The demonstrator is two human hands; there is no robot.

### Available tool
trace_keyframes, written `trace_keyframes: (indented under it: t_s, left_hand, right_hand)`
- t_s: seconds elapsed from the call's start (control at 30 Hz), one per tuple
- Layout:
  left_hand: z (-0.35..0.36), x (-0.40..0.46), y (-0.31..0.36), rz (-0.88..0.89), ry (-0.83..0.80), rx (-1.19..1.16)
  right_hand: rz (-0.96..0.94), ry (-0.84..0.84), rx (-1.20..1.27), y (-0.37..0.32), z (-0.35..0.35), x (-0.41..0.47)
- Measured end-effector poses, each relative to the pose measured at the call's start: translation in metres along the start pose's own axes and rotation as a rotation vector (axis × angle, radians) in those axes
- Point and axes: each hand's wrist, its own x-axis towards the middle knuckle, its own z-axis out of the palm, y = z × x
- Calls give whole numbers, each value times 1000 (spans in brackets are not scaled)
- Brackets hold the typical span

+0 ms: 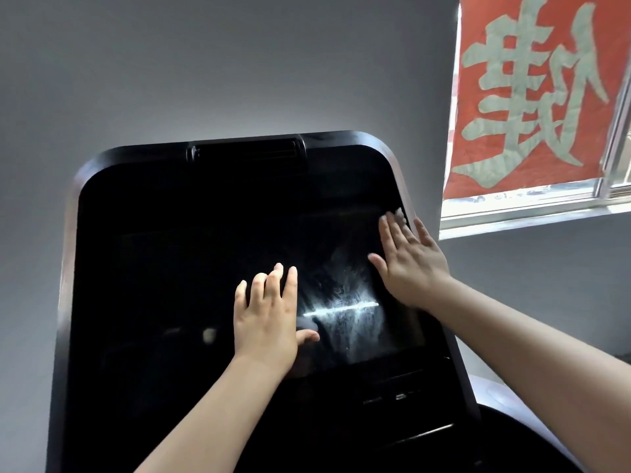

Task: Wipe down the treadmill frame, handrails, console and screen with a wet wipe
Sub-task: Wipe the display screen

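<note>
The black treadmill console (pixel 143 206) fills the middle of the view, with its dark glossy screen (pixel 205 285) showing wet streaks and a bright reflected line at the lower right. My left hand (pixel 266 319) lies flat on the screen's centre with fingers straight and spread. My right hand (pixel 406 261) presses flat near the screen's upper right corner. A small bit of the white wet wipe (pixel 397 213) peeks out under its fingertips; most of the wipe is hidden by the hand.
A grey wall is behind the console. A window (pixel 532 213) with a red banner (pixel 532 97) bearing a large pale character is at the upper right. Small buttons and slots (pixel 399 396) sit below the screen.
</note>
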Motion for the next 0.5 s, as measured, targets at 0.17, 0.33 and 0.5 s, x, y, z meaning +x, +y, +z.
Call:
trace_keyframes:
  t_s: [0.17,0.33,0.5]
  left_hand:
    - [0,1,1,-2,7,1]
    - [1,-2,-3,16,52,-33]
    - [17,-19,-13,47,350,-241]
  right_hand:
    - [-174,59,198,-46,-7,-10]
    - [-336,105,32,-20,-9,-11]
    - [-107,14,270,-48,-19,16]
